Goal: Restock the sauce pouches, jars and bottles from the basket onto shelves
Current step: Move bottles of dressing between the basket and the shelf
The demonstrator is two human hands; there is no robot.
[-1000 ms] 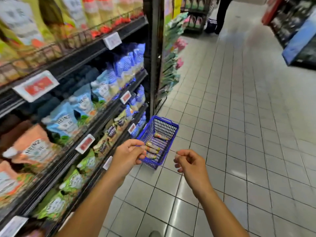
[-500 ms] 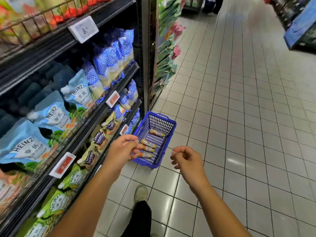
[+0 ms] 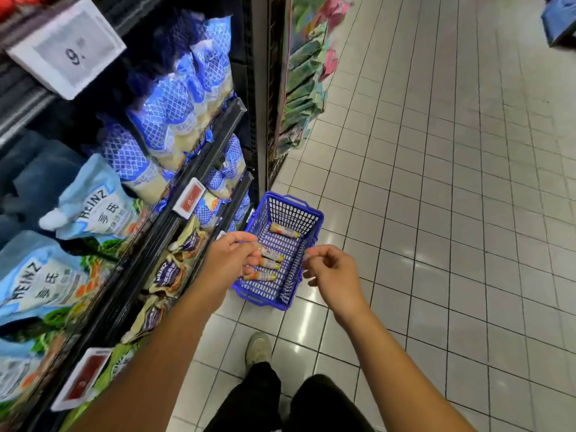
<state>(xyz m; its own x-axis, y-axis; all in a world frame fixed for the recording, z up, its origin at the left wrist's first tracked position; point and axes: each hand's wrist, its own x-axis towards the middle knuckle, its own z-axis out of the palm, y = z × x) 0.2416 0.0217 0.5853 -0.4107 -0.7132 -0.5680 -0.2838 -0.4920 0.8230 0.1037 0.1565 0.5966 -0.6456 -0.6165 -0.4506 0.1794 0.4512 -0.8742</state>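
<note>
A blue plastic basket [image 3: 307,213] stands on the tiled floor beside the shelf unit. Several small sauce bottles [image 3: 284,230] with yellow caps lie in it. My left hand [image 3: 232,260] hovers over the basket's near left corner with loosely curled fingers and holds nothing. To the right of it, my right hand [image 3: 332,272] hangs over the basket's near right rim, fingers also loosely curled and empty. On the left, the shelves [image 3: 190,179] carry light blue Heinz pouches [image 3: 93,207], blue netted pouches [image 3: 174,116] and purple-labelled pouches [image 3: 170,272] lower down.
Red price tags [image 3: 190,198] sit on the shelf rails and a white tag [image 3: 67,48] hangs above. A rack of green and pink packets [image 3: 304,76] stands past the shelf end. My shoe [image 3: 258,349] and dark trouser legs are below. White floor tiles [image 3: 452,213] stretch right.
I have walked closer to the basket and my view has tilted down. Both hands have come over the basket's near end, and both still hold nothing.
</note>
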